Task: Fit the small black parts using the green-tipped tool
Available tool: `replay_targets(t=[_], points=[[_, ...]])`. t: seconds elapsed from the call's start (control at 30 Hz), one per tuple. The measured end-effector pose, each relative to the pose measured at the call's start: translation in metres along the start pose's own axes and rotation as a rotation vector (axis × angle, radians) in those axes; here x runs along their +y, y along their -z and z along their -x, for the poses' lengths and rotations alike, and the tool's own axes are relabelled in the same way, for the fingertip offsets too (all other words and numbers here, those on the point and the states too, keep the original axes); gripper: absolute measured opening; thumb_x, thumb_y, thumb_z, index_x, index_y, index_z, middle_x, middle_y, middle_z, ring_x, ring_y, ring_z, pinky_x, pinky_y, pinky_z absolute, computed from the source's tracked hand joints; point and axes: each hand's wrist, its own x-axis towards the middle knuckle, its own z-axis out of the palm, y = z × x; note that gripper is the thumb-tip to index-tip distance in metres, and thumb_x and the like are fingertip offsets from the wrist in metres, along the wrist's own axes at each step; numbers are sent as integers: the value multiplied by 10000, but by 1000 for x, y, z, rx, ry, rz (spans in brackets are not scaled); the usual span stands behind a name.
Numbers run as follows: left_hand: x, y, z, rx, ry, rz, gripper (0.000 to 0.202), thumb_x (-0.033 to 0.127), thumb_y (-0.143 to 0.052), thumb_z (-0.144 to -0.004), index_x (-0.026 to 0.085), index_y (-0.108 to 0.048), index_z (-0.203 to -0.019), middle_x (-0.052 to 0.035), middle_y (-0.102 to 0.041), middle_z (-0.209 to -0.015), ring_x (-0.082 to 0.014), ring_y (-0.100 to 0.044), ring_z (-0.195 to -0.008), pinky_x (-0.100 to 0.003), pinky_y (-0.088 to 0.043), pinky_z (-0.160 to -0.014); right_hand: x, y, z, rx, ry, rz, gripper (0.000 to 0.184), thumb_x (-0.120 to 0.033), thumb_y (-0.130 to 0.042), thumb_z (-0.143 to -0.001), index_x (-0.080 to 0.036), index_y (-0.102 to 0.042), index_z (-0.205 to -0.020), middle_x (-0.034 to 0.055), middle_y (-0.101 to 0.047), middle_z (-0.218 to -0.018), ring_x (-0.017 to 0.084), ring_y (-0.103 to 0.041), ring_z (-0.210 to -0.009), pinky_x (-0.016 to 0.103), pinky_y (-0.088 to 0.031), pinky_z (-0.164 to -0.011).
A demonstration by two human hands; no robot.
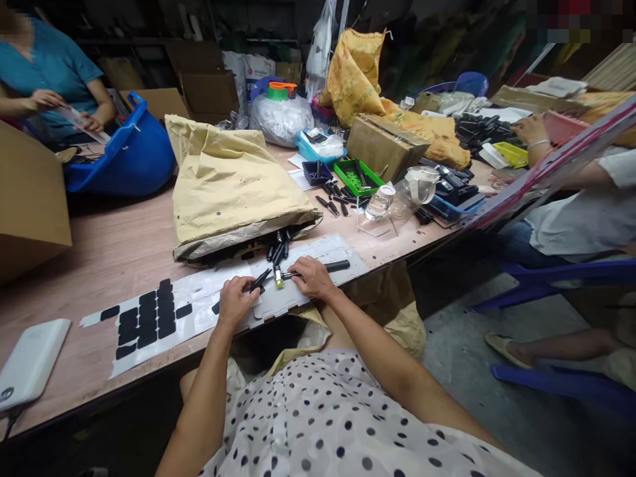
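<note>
My left hand [237,299] rests on a grey backing sheet [318,255] at the table's near edge, its fingers pinched on a small black clip-like part [260,281]. My right hand [311,277] is closed around a small hammer whose black handle [336,266] sticks out to the right and whose metal head [278,275] sits beside the black part. More black parts [279,248] spill from the mouth of a large tan paper sack [223,185] just behind my hands.
A sheet with black adhesive pads [148,320] lies to the left, and a white power bank [30,361] sits at the far left. A blue tub [130,154], cardboard boxes, a green tray [357,176] and other people's arms surround the table.
</note>
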Motion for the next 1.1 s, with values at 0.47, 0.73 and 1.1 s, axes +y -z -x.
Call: replay_targets(t=[0.47, 0.73, 1.1], points=[[-1, -13, 4, 22, -71, -28, 127, 350, -733, -834, 288, -773, -937, -22, -705, -875, -243, -590, -891, -358, -448, -821, 2, 1, 12, 186, 10, 90, 182, -301, -562, -984, -206, -713, -951, 65, -664, -888, 207, -579, -842, 320, -422, -783], [3, -10, 6, -27, -47, -3, 165, 341, -743, -820, 311, -784, -978, -14, -723, -902, -246, -587, -909, -364, -446, -835, -47, 6, 27, 243, -115, -95, 292, -298, -450, -1054, -278, -695, -1212, 55, -702, -1032, 172, -671, -944, 234, -525, -790], [0, -16, 3, -38, -46, -23, 154, 396, -740, -844, 322, -794, -968, -14, -697, -864, -238, -562, -883, -363, -434, -825, -73, 2, 21, 106, -161, -49, 364, -288, -470, -1044, -330, -674, -1341, 37, -685, -970, 161, -667, -834, 214, -505, -683]])
